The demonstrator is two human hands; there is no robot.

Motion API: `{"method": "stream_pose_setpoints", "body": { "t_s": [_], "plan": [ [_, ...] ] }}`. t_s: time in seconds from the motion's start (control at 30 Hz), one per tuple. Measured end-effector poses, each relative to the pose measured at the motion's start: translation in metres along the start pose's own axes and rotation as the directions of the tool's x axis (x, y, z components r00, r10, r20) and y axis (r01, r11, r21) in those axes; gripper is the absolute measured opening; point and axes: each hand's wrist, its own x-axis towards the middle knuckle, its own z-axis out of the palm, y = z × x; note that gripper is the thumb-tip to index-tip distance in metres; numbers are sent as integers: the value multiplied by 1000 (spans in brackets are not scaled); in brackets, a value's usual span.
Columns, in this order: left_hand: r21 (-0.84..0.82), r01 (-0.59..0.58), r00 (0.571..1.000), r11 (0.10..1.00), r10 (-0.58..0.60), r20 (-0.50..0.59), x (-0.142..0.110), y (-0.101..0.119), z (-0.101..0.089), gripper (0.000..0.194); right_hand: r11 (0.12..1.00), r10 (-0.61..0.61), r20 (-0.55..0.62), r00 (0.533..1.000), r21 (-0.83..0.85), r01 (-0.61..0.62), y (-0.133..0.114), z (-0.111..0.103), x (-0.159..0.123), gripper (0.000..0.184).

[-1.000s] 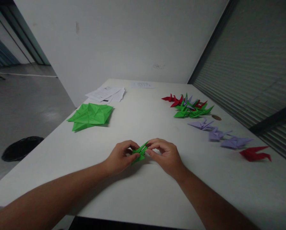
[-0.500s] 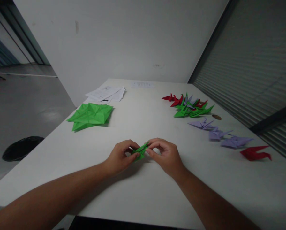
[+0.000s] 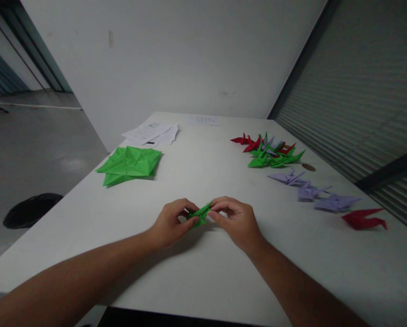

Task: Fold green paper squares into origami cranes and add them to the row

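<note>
Between my two hands is a small piece of folded green origami paper (image 3: 201, 213), held just over the white table (image 3: 203, 277). My left hand (image 3: 174, 221) pinches its left side between thumb and fingers. At the upper right tip, my right hand (image 3: 235, 221) closes its thumb and fingertips on the paper. Fingers cover parts of the folds, so the full shape is hidden. Creased green paper sheets (image 3: 131, 161) lie in a stack at the left.
Several red, green and purple paper cranes (image 3: 273, 152) are heaped at the back right. Purple cranes (image 3: 336, 202) and a red crane (image 3: 363, 219) line the right side, near a brown disc (image 3: 309, 167). Printed papers (image 3: 149, 132) lie back left. A black bin (image 3: 31, 211) stands on the floor.
Almost nothing differs. Both hands keep their grip on the green paper, with only a very slight shift of the fingers.
</note>
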Motion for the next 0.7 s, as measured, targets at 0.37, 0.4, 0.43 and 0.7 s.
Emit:
{"method": "stream_pose_setpoints", "body": {
  "t_s": [0.37, 0.4, 0.43, 0.7],
  "plan": [
    [18, -17, 1000, 1000, 17, 1, -1, -1, -1, 9, 979, 154, -11, 988, 140, -151, 0, 1, 2, 19],
    [21, -16, 1000, 1000, 16, 3, -1, -1, -1, 9, 976, 160, -10, 987, 152, -157, -1, 0, 2, 19],
    [24, -17, 1000, 1000, 17, 6, -1, -1, -1, 9, 973, 166, -9, 986, 163, -162, -1, 0, 2, 19],
    [-3, -3, 1000, 1000, 3, 5, -1, 0, -1, 10, 971, 177, -15, 984, 165, -172, -3, 1, 3, 20]
  ]
}}
